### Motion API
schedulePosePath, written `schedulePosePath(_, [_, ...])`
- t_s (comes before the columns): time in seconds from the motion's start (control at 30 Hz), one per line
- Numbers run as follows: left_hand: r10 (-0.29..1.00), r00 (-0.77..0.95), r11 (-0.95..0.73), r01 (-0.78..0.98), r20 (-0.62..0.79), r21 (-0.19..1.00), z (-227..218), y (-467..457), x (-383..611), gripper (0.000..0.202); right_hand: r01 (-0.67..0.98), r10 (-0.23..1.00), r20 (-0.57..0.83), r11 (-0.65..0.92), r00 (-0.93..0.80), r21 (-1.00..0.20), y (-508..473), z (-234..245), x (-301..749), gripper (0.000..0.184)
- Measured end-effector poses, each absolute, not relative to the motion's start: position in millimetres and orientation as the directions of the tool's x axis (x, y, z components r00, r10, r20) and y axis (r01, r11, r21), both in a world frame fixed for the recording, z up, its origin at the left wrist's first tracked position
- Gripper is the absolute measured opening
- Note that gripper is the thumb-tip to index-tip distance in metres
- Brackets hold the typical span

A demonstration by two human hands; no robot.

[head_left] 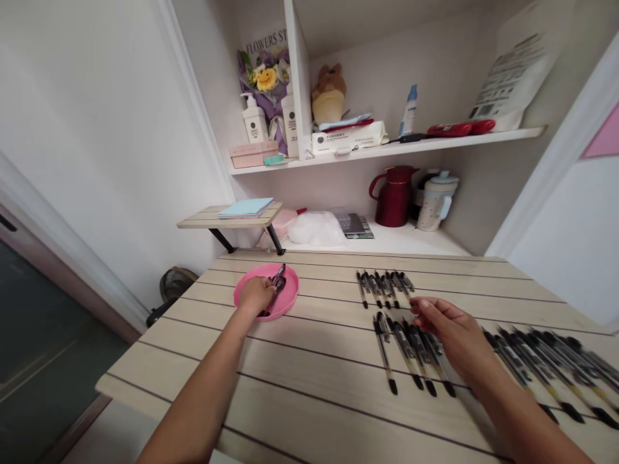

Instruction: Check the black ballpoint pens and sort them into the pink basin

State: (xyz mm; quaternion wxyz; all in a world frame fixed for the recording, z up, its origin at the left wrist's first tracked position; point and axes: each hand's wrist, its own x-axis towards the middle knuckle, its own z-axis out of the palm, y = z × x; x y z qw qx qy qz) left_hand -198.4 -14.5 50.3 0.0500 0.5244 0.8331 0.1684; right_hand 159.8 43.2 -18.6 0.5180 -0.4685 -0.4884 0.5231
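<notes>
Tray (291, 291), pink and round, sits at the left of our desk (319, 361) with a few pens (277, 293) lying in it. Our left hand (256, 296) reaches over its near side, fingers bunched narrowly at those pens; we cannot tell whether they grip one. If we lift at a slant, a pen could catch the rim and spill, or our wrist could drag the tray along.

Further right, more pens lie side by side in a far row (362, 290) and a near row (384, 354). Our right hand (449, 328) hangs over the near row, thumb and fingertips close together by the far row's last pen; whether they hold it, we cannot tell. The pens lie loose, so a brush of the palm could roll several askew, and our forearm, low beside the right-hand group (541, 364), could knock those too.

As for edges, the desk's left corner drops off beyond our left arm, and the stand (198, 219) leaves little room behind the tray. Between tray and rows we have our widest open stretch. At far right the group meets the border of our view, so we cannot judge the room there.
</notes>
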Motion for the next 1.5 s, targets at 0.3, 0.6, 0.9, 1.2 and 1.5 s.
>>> schedulePosePath(0.3, [0.888,-0.457,0.428,0.860,0.048,0.278,34.4,-8.0,-194.3,0.012,-0.058,1.000,0.014,0.014,0.000,-0.998,47.7,-22.1,162.9,0.036])
schedulePosePath(0.6, [0.957,-0.188,0.063,0.877,0.219,0.477,42.8,9.3,-146.8,0.022,0.000,0.964,0.085,0.088,0.250,-0.996,68.8,-15.8,189.4,0.030])
schedulePosePath(0.9, [0.990,0.097,0.102,-0.014,-0.101,0.995,8.1,36.9,-41.3,0.032,0.768,0.977,0.200,0.074,0.072,-0.637,120.7,-2.7,196.7,0.024])
schedulePosePath(1.2, [0.991,0.083,0.115,-0.187,-0.101,0.976,-29.0,34.3,-33.9,0.032,0.906,0.992,0.124,0.030,0.025,-0.422,142.3,-26.2,167.8,0.017])
schedulePosePath(1.5, [0.991,0.086,0.111,-0.162,-0.098,0.981,-27.1,34.9,-31.7,0.031,0.891,0.991,0.137,0.059,0.004,-0.450,128.7,-19.0,160.8,0.019])
